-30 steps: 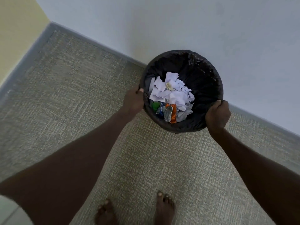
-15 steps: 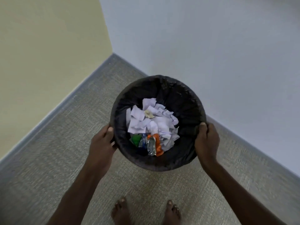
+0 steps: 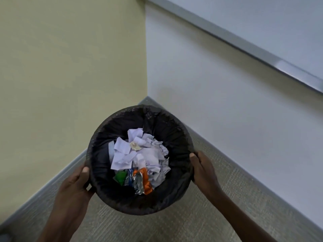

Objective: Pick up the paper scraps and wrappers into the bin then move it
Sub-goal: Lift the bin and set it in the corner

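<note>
A round black bin (image 3: 171, 124) lined with a black bag fills the lower middle of the view. Inside lie white paper scraps (image 3: 139, 152) and, nearer me, green, blue, clear and orange wrappers (image 3: 138, 179). My left hand (image 3: 75, 187) grips the bin's left rim with the thumb on top. My right hand (image 3: 203, 168) grips the right rim the same way. The bin sits close to the room's corner; whether it touches the floor I cannot tell.
A yellow wall (image 3: 70, 67) on the left meets a white wall (image 3: 218, 102) on the right, just behind the bin. A grey skirting (image 3: 43, 189) runs along both. Beige carpet (image 3: 174, 224) lies below. A grey ledge (image 3: 262, 55) crosses the upper right.
The bin has travelled with both hands toward the room's corner, which now sits directly behind it. My feet have dropped out of view. Both hands keep their hold on the rim.
</note>
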`<state>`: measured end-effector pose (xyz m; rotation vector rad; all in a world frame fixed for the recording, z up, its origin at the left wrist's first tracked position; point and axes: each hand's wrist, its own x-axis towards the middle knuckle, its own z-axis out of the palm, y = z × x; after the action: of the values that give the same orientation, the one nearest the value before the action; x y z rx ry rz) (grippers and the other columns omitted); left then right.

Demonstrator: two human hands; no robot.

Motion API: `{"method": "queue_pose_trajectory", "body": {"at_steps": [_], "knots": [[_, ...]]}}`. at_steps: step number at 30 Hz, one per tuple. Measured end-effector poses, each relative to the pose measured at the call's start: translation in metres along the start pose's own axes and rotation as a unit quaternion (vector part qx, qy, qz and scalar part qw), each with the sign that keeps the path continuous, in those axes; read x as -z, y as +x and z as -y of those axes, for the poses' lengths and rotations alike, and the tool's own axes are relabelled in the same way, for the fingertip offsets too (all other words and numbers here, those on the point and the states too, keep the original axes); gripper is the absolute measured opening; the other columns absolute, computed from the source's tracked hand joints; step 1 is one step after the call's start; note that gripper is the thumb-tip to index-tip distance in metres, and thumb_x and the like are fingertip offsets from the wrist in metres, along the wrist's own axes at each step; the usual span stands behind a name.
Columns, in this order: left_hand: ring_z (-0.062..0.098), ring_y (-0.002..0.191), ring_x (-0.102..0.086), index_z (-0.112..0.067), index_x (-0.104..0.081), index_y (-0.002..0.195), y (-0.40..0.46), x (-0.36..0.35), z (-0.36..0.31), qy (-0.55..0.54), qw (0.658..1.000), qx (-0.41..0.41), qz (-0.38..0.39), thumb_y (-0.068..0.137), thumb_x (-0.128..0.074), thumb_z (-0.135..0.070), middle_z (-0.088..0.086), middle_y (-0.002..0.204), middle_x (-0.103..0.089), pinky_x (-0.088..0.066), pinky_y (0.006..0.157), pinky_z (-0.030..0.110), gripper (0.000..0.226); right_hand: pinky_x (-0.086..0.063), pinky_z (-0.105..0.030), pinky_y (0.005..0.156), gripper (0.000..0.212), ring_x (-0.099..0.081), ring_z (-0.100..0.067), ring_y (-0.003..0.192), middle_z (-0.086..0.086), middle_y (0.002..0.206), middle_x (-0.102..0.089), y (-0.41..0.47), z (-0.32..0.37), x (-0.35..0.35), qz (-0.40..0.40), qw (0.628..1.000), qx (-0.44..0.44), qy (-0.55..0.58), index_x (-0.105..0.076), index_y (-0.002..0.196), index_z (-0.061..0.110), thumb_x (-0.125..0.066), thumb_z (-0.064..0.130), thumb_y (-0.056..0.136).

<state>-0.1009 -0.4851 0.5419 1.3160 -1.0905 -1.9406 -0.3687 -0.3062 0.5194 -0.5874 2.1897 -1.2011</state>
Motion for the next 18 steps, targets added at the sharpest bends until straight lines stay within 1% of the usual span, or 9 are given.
{"method": "queue_pose_trajectory", "body": {"at_steps": [2, 3, 7, 8, 10, 12, 14, 16, 18], "knots": [[0.01, 0.094, -0.07, -0.015, -0.068, 0.117, 0.002, 0.007, -0.023, -0.003, 1.0, 0.0, 0.001, 0.103, -0.036, -0.015, 0.001, 0.115, -0.071, -0.059, 0.07, 0.026, 0.034, -0.033, -0.029, 0.055, 0.026, -0.046, -0.016, 0.06, -0.016, 0.073, -0.053, 0.002, 0.023, -0.006, 0.014, 1.0, 0.006, -0.009, -0.056, 0.09, 0.009, -0.042, 0.026, 0.104], [0.011, 0.093, -0.07, -0.017, -0.072, 0.109, 0.004, 0.01, -0.034, -0.001, 1.0, -0.001, 0.002, 0.102, -0.037, -0.015, 0.0, 0.112, -0.072, -0.059, 0.07, 0.027, 0.036, -0.033, -0.029, 0.056, 0.026, -0.045, -0.014, 0.061, -0.015, 0.073, -0.052, 0.004, 0.034, -0.009, 0.016, 1.0, 0.01, -0.01, -0.055, 0.088, 0.008, -0.042, 0.025, 0.103], [0.01, 0.09, -0.07, -0.021, -0.077, 0.099, 0.021, 0.018, -0.066, 0.007, 1.0, -0.006, -0.013, 0.102, -0.039, -0.014, 0.001, 0.109, -0.073, -0.059, 0.071, 0.028, 0.038, -0.03, -0.019, 0.052, 0.032, -0.041, -0.002, 0.054, 0.005, 0.065, -0.044, 0.019, 0.071, -0.021, 0.01, 1.0, 0.014, -0.002, -0.043, 0.071, 0.024, -0.042, 0.021, 0.103], [0.009, 0.089, -0.07, -0.022, -0.077, 0.098, 0.025, 0.019, -0.071, 0.01, 1.0, -0.007, -0.016, 0.102, -0.039, -0.014, 0.001, 0.108, -0.074, -0.059, 0.071, 0.027, 0.039, -0.029, -0.018, 0.051, 0.032, -0.041, -0.002, 0.055, 0.004, 0.066, -0.044, 0.025, 0.075, -0.024, 0.012, 1.0, 0.013, -0.004, -0.043, 0.071, 0.025, -0.042, 0.022, 0.103], [0.008, 0.087, -0.07, -0.019, -0.075, 0.102, 0.038, 0.018, -0.077, 0.018, 0.999, -0.006, -0.026, 0.102, -0.039, -0.014, 0.0, 0.105, -0.074, -0.059, 0.071, 0.026, 0.036, -0.03, -0.019, 0.053, 0.028, -0.049, -0.014, 0.062, -0.004, 0.071, -0.051, 0.042, 0.076, -0.029, 0.022, 1.0, 0.011, -0.007, -0.05, 0.077, 0.018, -0.041, 0.024, 0.103], [0.007, 0.087, -0.07, -0.016, -0.069, 0.112, 0.053, 0.015, -0.079, 0.028, 0.999, -0.005, -0.033, 0.102, -0.04, -0.014, 0.0, 0.106, -0.073, -0.059, 0.072, 0.026, 0.031, -0.035, -0.026, 0.058, 0.028, -0.057, -0.026, 0.076, -0.013, 0.083, -0.059, 0.064, 0.074, -0.036, 0.03, 0.999, 0.019, -0.001, -0.055, 0.09, 0.007, -0.041, 0.027, 0.103], [0.006, 0.084, -0.07, -0.016, -0.067, 0.114, 0.073, 0.01, -0.078, 0.033, 0.999, -0.004, -0.04, 0.102, -0.04, -0.013, 0.0, 0.104, -0.073, -0.059, 0.07, 0.025, 0.03, -0.036, -0.028, 0.059, 0.029, -0.058, -0.024, 0.075, -0.014, 0.084, -0.06, 0.089, 0.07, -0.041, 0.035, 0.999, 0.026, -0.004, -0.056, 0.092, 0.006, -0.04, 0.028, 0.103], [0.005, 0.082, -0.07, -0.016, -0.067, 0.112, 0.096, 0.002, -0.074, 0.03, 0.998, -0.003, -0.054, 0.102, -0.04, -0.011, -0.002, 0.101, -0.075, -0.059, 0.069, 0.025, 0.03, -0.033, -0.02, 0.055, 0.027, -0.052, -0.011, 0.065, -0.007, 0.075, -0.055, 0.117, 0.064, -0.045, 0.042, 0.999, 0.034, -0.009, -0.055, 0.086, 0.011, -0.04, 0.026, 0.103], [0.007, 0.085, -0.07, -0.016, -0.067, 0.114, 0.12, -0.009, -0.07, 0.023, 0.998, 0.006, -0.064, 0.101, -0.04, -0.011, -0.001, 0.103, -0.075, -0.059, 0.071, 0.026, 0.03, -0.031, -0.019, 0.053, 0.028, -0.051, -0.012, 0.062, -0.006, 0.071, -0.053, 0.147, 0.055, -0.05, 0.056, 0.997, 0.039, -0.02, -0.056, 0.087, 0.011, -0.039, 0.027, 0.104]]}}
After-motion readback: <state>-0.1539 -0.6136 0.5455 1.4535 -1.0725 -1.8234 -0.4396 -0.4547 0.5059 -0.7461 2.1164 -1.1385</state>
